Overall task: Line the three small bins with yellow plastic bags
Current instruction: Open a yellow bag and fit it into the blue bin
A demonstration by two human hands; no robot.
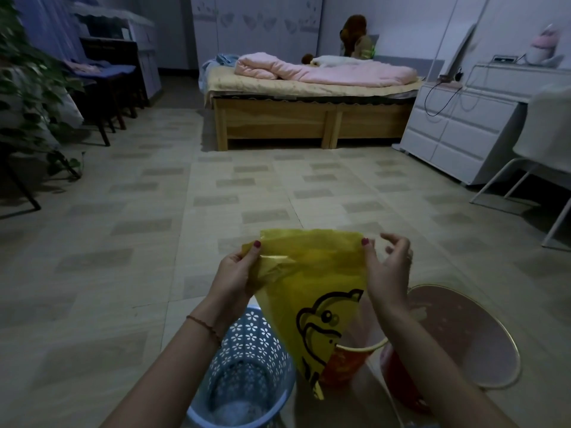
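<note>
A yellow plastic bag with a black cartoon duck print hangs in front of me, held by its top edge. My left hand pinches the bag's left corner. My right hand pinches the right corner with thumb and forefinger, the other fingers spread. Below stand a blue perforated bin with flower cut-outs, unlined, a red bin with a gold rim partly behind the bag, and a darker red bin mostly hidden by my right forearm.
A round pinkish tray or lid with a gold rim lies on the tiled floor at right. Farther off are a wooden bed, a white dresser, a white chair, dark stools and a leafy plant at left.
</note>
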